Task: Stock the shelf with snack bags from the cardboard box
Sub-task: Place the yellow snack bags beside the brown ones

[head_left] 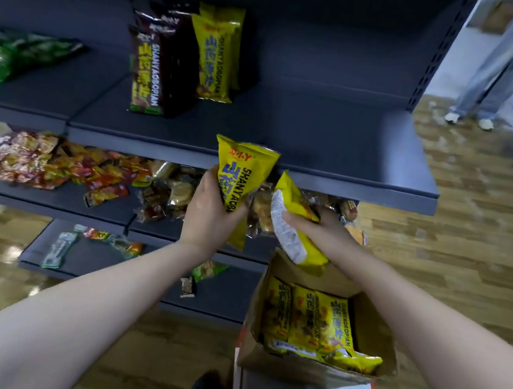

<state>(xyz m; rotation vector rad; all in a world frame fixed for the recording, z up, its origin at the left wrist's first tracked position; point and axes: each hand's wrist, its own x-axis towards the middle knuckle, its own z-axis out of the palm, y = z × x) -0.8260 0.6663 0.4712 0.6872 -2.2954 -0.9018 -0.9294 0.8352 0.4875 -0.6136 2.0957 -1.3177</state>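
Fingers (238, 215) of the left hand (211, 210): curled round the lower half of a yellow snack bag (242, 178), held upright just before the front edge of the top shelf (324, 144). Fingers of the right hand (304, 222): wrapped over a second yellow bag (289, 230), held tilted with its pale printed back showing, above the far edge of the cardboard box (375, 329).

Cardboard box: open, on the floor (474, 264) at the right end of the shelving; three or so yellow bags (311, 322) stand side by side in it.

Top shelf: brown bags (153, 72) and yellow bags (217, 55) upright in rows toward its back left; green bags (3, 57) lying at its left edge.

Middle shelf (44, 196): loose small red and brown packets (50, 163) spread along it.

Bottom shelf (225, 294): a few scattered packets.

Top right corner: legs of another person (493, 71) standing on the floor.
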